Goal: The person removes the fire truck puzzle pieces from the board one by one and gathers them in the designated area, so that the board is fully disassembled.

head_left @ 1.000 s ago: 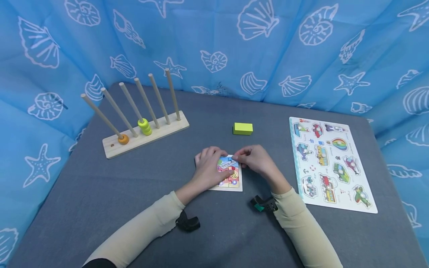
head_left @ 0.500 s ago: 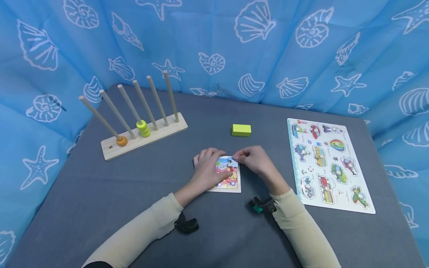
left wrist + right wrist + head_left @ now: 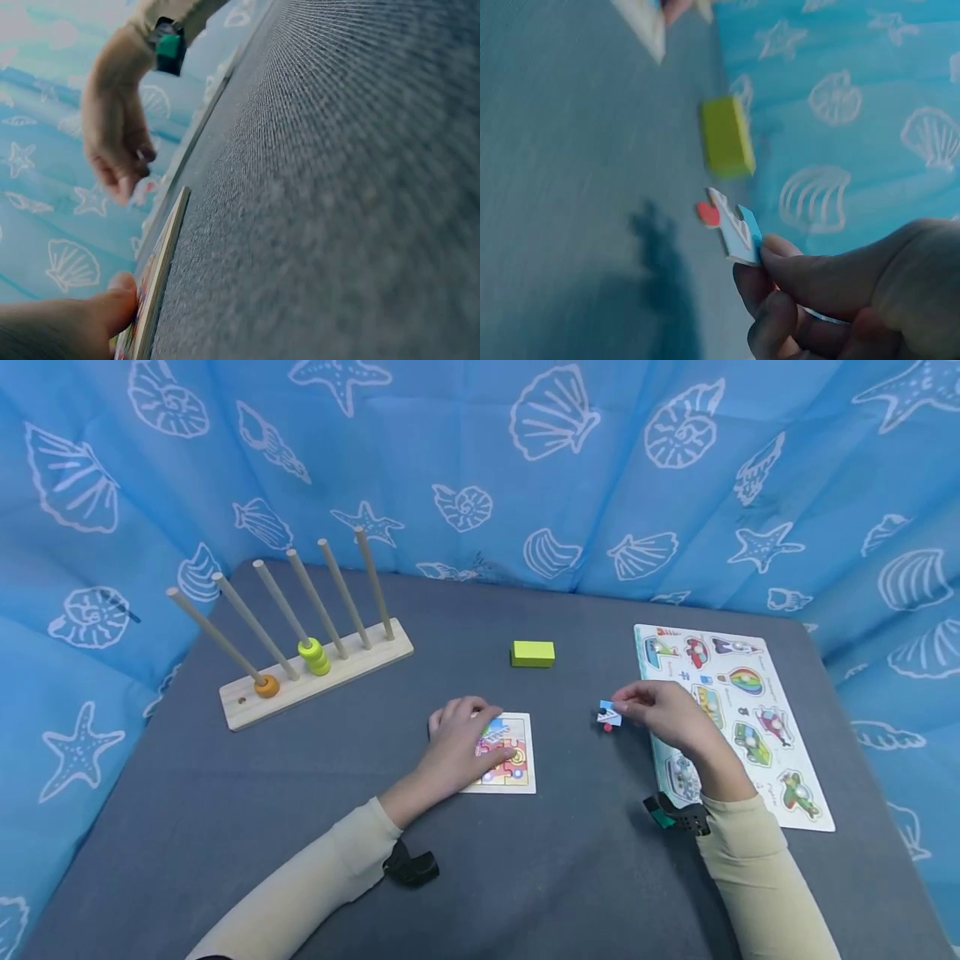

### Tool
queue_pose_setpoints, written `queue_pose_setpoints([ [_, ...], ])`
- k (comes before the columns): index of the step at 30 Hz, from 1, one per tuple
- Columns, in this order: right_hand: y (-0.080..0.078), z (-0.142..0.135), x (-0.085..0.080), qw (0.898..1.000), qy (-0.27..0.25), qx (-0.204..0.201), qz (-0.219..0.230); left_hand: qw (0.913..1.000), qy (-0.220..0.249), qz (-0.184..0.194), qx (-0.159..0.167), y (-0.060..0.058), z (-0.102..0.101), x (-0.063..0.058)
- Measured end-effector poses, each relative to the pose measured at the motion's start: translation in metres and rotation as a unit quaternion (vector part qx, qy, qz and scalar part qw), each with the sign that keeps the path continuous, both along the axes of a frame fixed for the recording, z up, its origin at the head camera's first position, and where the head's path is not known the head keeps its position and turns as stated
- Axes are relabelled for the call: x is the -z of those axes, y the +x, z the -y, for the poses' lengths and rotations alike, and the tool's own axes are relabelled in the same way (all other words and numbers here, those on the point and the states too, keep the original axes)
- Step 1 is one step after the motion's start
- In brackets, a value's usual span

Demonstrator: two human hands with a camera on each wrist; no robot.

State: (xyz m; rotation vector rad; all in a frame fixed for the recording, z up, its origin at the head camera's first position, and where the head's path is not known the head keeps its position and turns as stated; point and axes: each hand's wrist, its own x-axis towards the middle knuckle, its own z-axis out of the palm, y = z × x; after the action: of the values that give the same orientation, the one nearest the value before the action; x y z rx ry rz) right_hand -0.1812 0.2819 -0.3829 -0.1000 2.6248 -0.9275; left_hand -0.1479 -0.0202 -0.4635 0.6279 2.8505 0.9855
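A small jigsaw puzzle in a pale wooden tray (image 3: 528,752) lies on the grey cloth in front of me. My left hand (image 3: 461,747) holds it at its left side, with the thumb (image 3: 120,292) lying over the pieces and the bent fingers at the far edge. Part of the puzzle is hidden under that hand. To the right, my right hand (image 3: 671,714) pinches one puzzle piece (image 3: 735,229) between thumb and fingertips, above the cloth. The piece is light blue and white with a red knob. A gap shows at the tray's upper right corner.
A yellow-green block (image 3: 533,654) lies beyond the puzzle. On the left stands a wooden peg rack (image 3: 352,664) with orange and green beads. A vehicle peg board (image 3: 757,789) lies at right, partly under my right arm. A blue shell-print curtain (image 3: 480,460) borders the table.
My right hand has lifted a piece out of the puzzle's upper right corner and carried it right, near the vehicle board. The left hand stays on the puzzle. The head view has shifted slightly.
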Motion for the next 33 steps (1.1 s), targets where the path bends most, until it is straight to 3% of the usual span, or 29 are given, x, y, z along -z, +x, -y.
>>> queue_pose_setpoints([
  [4,0.003,-0.014,0.007,1.0,0.015,-0.026,-0.008,0.9972,-0.048,-0.026,0.051,-0.001,0.01,0.003],
  [8,0.004,-0.019,0.015,0.999,0.023,-0.031,-0.02,0.9917,-0.076,-0.027,0.099,-0.002,0.019,0.004],
  [13,0.007,-0.017,0.022,0.996,0.055,-0.039,-0.057,0.9838,-0.11,-0.034,0.137,-0.002,0.024,0.006],
  [23,0.013,-0.007,0.028,0.986,0.106,-0.095,-0.09,0.9786,-0.12,-0.079,0.147,-0.006,0.024,0.012],
  [33,0.019,0.004,0.024,0.981,0.138,-0.089,-0.104,0.9816,-0.104,-0.074,0.142,-0.008,0.024,0.013],
])
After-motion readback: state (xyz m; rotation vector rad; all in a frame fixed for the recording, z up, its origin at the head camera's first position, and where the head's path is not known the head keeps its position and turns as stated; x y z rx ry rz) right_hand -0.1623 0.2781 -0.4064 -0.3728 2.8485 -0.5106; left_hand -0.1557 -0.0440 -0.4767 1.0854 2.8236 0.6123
